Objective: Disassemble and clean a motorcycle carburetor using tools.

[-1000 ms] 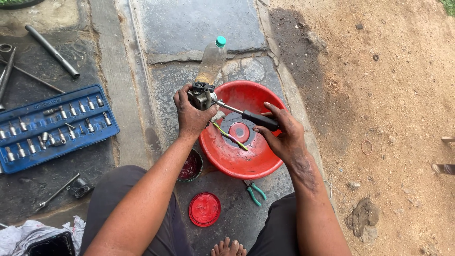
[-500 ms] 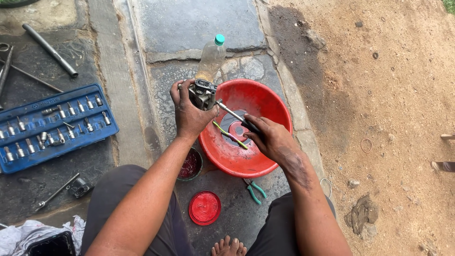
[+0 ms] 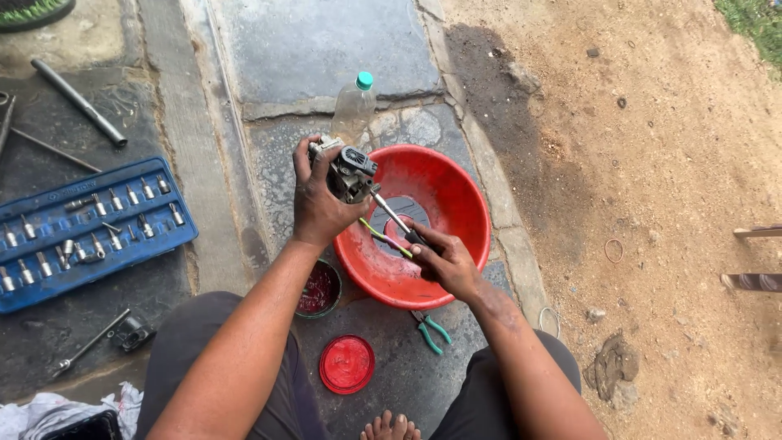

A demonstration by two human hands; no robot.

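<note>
At far left, a blue socket set (image 3: pixel 85 232) lies open on dark paving, a ratchet (image 3: pixel 90 342) below it. Next, the person's left hand (image 3: pixel 319 208) is clenched around a small metal engine part (image 3: pixel 349 173), held above the rim of a red basin (image 3: pixel 456 244). A clear bottle (image 3: pixel 352 110) stands just behind. The right hand (image 3: pixel 446 262) grips a screwdriver (image 3: pixel 393 216), its tip set into the part (the disassembly looks midway, with fastenings apparently left to work). A small dish of red fluid (image 3: pixel 319 289), a red lid (image 3: pixel 346 364) and green-handled pliers (image 3: pixel 430 330) lie near the knees.
</note>
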